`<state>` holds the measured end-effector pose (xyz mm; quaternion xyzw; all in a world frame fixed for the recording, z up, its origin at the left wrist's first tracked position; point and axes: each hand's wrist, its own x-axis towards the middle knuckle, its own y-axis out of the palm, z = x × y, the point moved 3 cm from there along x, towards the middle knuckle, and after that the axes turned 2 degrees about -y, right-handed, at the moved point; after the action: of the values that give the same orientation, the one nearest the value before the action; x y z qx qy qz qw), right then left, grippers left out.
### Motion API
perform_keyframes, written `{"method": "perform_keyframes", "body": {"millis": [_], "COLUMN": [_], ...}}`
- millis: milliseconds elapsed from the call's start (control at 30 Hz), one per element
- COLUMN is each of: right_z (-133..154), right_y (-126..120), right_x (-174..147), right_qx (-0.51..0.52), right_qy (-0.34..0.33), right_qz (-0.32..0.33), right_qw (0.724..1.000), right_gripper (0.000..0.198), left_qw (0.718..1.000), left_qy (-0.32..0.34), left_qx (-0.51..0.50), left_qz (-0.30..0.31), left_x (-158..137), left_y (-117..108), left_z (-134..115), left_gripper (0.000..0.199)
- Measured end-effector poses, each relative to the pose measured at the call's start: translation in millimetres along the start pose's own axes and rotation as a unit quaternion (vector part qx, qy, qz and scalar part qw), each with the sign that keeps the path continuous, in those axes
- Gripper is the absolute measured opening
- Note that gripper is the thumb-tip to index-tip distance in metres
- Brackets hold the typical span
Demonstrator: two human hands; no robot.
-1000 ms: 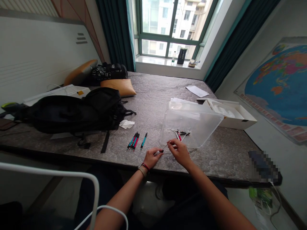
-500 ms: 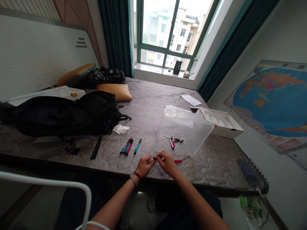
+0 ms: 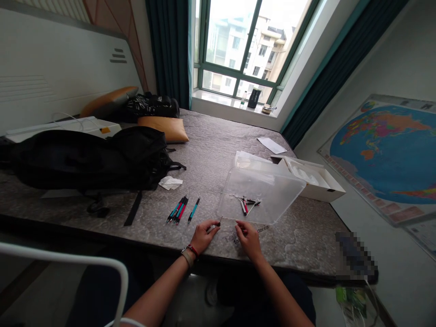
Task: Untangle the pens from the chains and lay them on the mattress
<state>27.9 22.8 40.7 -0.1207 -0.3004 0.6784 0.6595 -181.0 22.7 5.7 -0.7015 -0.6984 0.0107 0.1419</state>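
My left hand [image 3: 203, 237] pinches a thin, dark pen part [image 3: 220, 221] near the front edge of the mattress. A short gap to the right, my right hand [image 3: 249, 239] has its fingers curled together; what they hold, if anything, is too small to make out. Just beyond both hands lies a clear plastic bin [image 3: 272, 210] tipped on its side. Loose pen parts [image 3: 244, 207], red, white and black, rest in it. Left of my hands lie a bunch of blue and red pens [image 3: 177, 210] and one separate blue pen [image 3: 194, 210].
A black backpack [image 3: 85, 159] lies at the left, with a crumpled tissue [image 3: 170, 183] beside it. Behind the bin at the right stands an open white box [image 3: 315, 179]. A paper sheet [image 3: 271, 145] and a tan cushion [image 3: 166, 129] lie farther back.
My hands have come apart: the right has moved right, away from the left. The red piece beside my right hand no longer shows, and printed lettering now shows there.
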Motion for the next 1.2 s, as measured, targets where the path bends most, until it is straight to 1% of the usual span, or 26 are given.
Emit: {"method": "perform_keyframes", "body": {"millis": [67, 133, 233, 300, 367, 433, 467, 567, 633, 733, 800, 967, 1100, 1200], "right_z": [-17, -32, -49, -58, -64, -68, -68, -68, -65, -60, -59, -56, -55, -55], "right_y": [-19, -38, -60, -69, -74, -78, -79, -83, -82, -77, -74, -64, -58, -59], "right_x": [5, 18, 48, 72, 95, 114, 123, 142, 151, 160, 164, 167, 166, 167], "right_qx": [-0.036, -0.083, -0.176, -0.250, -0.336, -0.393, -0.407, -0.418, -0.425, -0.447, -0.454, -0.453, -0.455, -0.463], "right_qy": [0.026, 0.043, 0.065, 0.085, 0.092, 0.091, 0.090, 0.085, 0.059, 0.009, -0.003, -0.018, -0.035, -0.040], "right_qz": [-0.003, 0.004, 0.049, 0.101, 0.161, 0.191, 0.193, 0.183, 0.196, 0.233, 0.249, 0.268, 0.288, 0.307], "right_qw": [0.999, 0.996, 0.981, 0.959, 0.923, 0.895, 0.888, 0.886, 0.882, 0.864, 0.856, 0.850, 0.842, 0.830], "right_gripper": [0.030, 0.029, 0.027, 0.028, 0.031, 0.033, 0.033, 0.036, 0.039, 0.037, 0.034, 0.028, 0.028, 0.029], "left_qw": [1.000, 1.000, 1.000, 1.000, 1.000, 1.000, 1.000, 1.000, 1.000, 1.000, 1.000, 1.000, 1.000, 0.999], "left_qy": [-0.006, -0.010, -0.008, -0.008, -0.010, -0.013, -0.013, -0.014, -0.014, -0.011, -0.009, -0.007, -0.008, -0.019], "left_qx": [-0.006, -0.008, -0.004, 0.001, 0.007, 0.013, 0.015, 0.018, 0.017, 0.017, 0.017, 0.019, 0.028, 0.038], "left_qz": [-0.001, -0.004, -0.007, -0.010, -0.010, -0.005, -0.002, 0.000, 0.000, 0.002, 0.003, 0.006, 0.004, 0.003], "left_x": [-1, -1, -2, -2, -3, -3, -3, -2, -2, -1, -1, -1, -1, -1], "left_y": [0, 0, 0, 0, -1, -1, -1, -1, -1, 0, 0, 1, 0, 0], "left_z": [0, -2, -4, -5, -6, -6, -6, -6, -6, -6, -5, -5, -6, -7], "left_gripper": [0.020, 0.020, 0.020, 0.020, 0.020, 0.019, 0.019, 0.018, 0.017, 0.016, 0.016, 0.015, 0.015, 0.016]}}
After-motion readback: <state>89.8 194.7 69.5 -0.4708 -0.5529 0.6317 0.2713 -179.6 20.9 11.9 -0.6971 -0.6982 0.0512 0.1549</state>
